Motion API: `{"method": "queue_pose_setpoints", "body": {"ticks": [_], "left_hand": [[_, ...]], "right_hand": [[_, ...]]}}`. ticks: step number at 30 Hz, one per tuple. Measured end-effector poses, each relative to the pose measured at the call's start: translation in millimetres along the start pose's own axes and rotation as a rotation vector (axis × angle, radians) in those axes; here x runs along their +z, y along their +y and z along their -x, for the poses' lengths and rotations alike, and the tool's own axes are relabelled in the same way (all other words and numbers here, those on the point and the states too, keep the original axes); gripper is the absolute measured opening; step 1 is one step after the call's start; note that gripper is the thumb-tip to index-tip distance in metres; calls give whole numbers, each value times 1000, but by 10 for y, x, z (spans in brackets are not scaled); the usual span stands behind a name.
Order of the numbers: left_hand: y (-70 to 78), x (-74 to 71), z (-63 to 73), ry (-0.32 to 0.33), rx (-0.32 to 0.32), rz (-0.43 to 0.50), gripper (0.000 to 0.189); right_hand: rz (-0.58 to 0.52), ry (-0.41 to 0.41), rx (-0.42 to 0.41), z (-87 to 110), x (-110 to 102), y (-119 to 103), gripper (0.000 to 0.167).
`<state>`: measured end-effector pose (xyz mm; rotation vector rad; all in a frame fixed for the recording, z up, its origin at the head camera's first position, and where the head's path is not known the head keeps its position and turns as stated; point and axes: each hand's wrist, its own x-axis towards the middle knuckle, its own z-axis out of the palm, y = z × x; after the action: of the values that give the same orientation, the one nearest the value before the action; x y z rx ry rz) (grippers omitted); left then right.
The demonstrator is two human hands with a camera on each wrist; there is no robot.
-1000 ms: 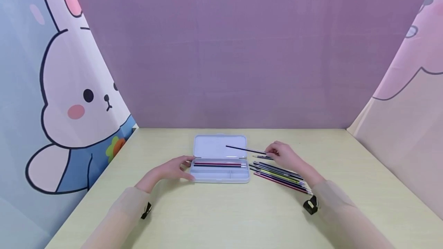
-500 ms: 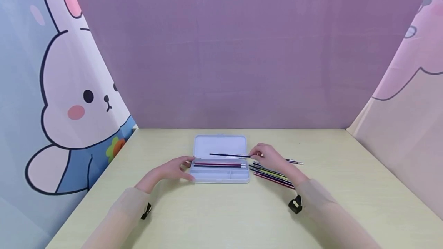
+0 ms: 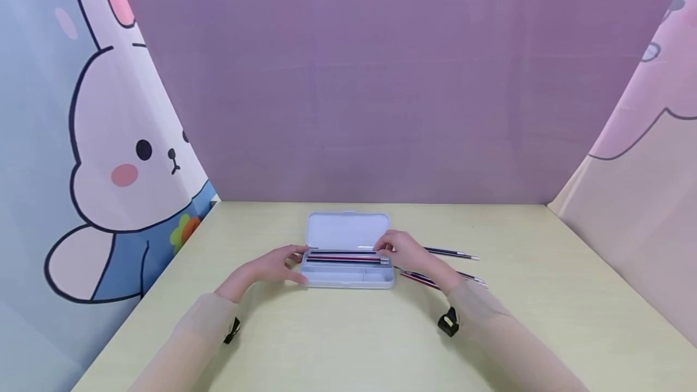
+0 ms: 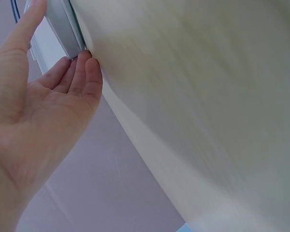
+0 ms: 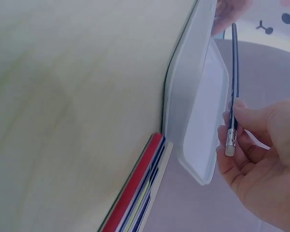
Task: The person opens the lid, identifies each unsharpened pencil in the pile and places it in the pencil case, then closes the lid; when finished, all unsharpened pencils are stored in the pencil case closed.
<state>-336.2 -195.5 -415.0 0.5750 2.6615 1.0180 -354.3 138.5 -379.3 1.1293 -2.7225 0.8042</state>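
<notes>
A white pencil case lies with its lid folded back. My left hand holds its left end, thumb at the front corner and fingers at the back; the left wrist view shows those fingertips against the case. My right hand pinches a dark striped pencil near its white eraser, over the back right of the case. That pencil runs level along the back compartment in the head view; whether it touches the case I cannot tell. Red and dark pencils lie in the back compartment.
To the right of the case lie several loose pencils, partly hidden by my right forearm; more dark ones lie behind it. The case's front compartments hold no pencils. A purple curtain stands behind the table.
My right hand has carried the pencil left and down, from above the lid's right side to the case's back compartment. The left hand has stayed at the case's left end.
</notes>
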Motion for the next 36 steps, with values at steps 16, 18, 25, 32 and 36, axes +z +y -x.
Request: {"method": "queue_pose_setpoints", "body": {"ticks": [16, 18, 25, 32, 36], "left_hand": [[22, -4, 2, -1, -2, 9, 83], [17, -4, 2, 1, 0, 9, 83], [5, -6, -1, 6, 8, 8, 83], [14, -9, 8, -1, 21, 10, 83], [26, -15, 19, -5, 32, 2, 82]], "right_hand": [[53, -122, 3, -147, 223, -31, 6], [41, -131, 13, -149, 235, -29, 7], [13, -161, 74, -163, 258, -15, 6], [30, -168, 92, -167, 260, -24, 4], [28, -159, 112, -173, 258, -41, 4]]}}
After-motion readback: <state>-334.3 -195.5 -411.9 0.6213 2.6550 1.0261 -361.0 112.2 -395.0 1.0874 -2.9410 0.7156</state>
